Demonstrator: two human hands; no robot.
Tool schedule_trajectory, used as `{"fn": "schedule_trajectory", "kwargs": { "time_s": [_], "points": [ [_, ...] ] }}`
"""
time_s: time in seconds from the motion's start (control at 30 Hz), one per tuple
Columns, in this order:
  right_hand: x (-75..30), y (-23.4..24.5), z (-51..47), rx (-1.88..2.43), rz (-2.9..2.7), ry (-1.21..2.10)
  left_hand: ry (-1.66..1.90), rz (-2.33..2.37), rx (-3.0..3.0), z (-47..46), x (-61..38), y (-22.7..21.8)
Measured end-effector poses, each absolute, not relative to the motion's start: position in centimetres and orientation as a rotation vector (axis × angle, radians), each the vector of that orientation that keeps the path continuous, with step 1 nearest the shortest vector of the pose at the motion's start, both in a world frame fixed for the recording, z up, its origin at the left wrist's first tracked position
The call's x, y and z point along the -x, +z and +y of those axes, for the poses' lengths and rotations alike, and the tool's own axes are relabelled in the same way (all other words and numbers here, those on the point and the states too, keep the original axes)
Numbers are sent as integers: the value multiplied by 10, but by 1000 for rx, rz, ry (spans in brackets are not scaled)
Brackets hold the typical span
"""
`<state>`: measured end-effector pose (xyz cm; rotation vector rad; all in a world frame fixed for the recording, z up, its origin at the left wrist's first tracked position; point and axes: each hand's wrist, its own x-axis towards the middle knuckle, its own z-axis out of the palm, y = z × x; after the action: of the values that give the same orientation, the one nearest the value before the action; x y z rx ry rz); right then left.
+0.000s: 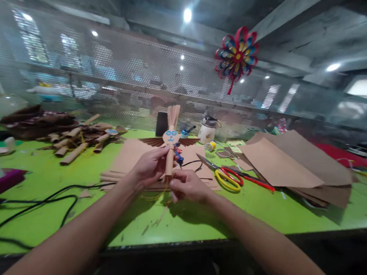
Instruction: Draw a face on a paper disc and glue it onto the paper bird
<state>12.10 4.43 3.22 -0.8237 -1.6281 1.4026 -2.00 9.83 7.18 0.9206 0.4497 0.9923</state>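
Note:
A brown paper figure (169, 164) stands nearly upright before me, with a rolled body, pleated side wings, a round face drawn in blue and a fanned paper top. My left hand (150, 165) is closed around the rolled body from the left. At the body's lower end, the fingers of my right hand (187, 185) are pinched together by a thin yellow string (155, 197); the exact grip is partly hidden. Behind the figure lie stacked brown paper sheets (127, 156) and a blue tool, perhaps a glue gun (178, 156), with a black cord.
Yellow-handled scissors (227, 180) and red-handled scissors (256, 181) lie right of the hands, near a large brown paper pile (284, 163). Several finished-looking paper rolls (74, 153) lie left. A black cable (69, 198) loops across the green table (92, 219). A white bottle (207, 131) stands behind.

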Motion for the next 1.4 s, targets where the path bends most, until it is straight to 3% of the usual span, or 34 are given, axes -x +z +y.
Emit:
{"fn": "schedule_trajectory", "kwargs": {
  "time_s": [0.53, 1.03, 1.4],
  "points": [
    [-131, 24, 45, 751, -1706, 1546, 1134, 326, -925, 102, 19, 71],
    [-116, 20, 39, 820, -1516, 1405, 1159, 348, -864, 104, 20, 69],
    [-122, 11, 41, 651, -1614, 1677, 1147, 372, -865, 103, 17, 64]
  ]
}}
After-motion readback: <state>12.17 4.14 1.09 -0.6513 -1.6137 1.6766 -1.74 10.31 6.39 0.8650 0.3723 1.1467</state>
